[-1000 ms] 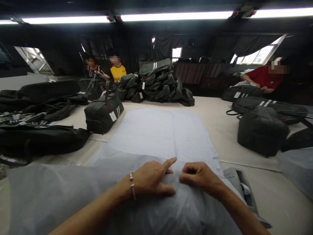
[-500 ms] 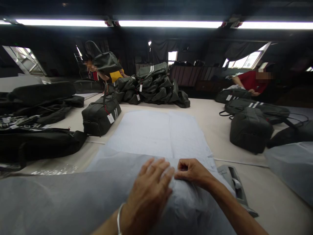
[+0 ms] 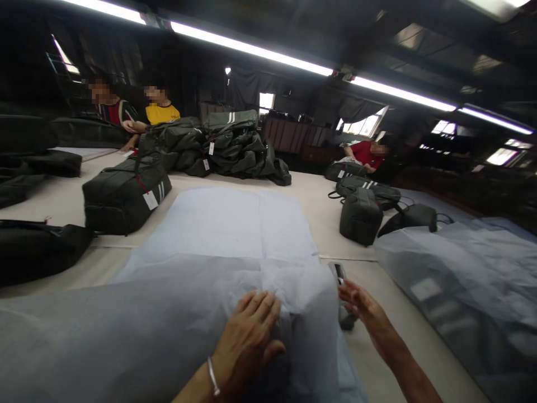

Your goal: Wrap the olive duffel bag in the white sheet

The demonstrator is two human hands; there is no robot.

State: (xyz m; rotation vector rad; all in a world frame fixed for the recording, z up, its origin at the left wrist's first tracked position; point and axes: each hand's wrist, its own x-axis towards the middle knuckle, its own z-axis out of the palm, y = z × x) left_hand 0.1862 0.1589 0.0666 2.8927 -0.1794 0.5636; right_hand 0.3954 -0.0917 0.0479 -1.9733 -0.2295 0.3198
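My left hand [image 3: 250,336] lies flat with fingers stretched out, pressing on thin whitish wrapping paper [image 3: 168,302]. The paper is folded over something dark that shows faintly through it. To the right, my right hand [image 3: 358,302] has its fingers apart and loosely bent, beside a grey tape dispenser [image 3: 347,320]. Part of the dispenser is hidden behind the hand and the paper's edge; whether the fingertips touch it I cannot tell. A further pale sheet [image 3: 222,221] spreads out flat beyond the fold.
A dark duffel bag [image 3: 126,196] with a tag stands left. A heap of dark bags [image 3: 239,151] lies at the back. More bags [image 3: 361,215] and a paper-wrapped bundle [image 3: 453,291] are on the right. Co-workers in yellow [image 3: 163,113] and red [image 3: 363,154] stand across the table.
My right hand has left the paper and moved right to the tape dispenser, its fingers now apart. My left hand has settled flat on the fold. The view has turned right and tilted.
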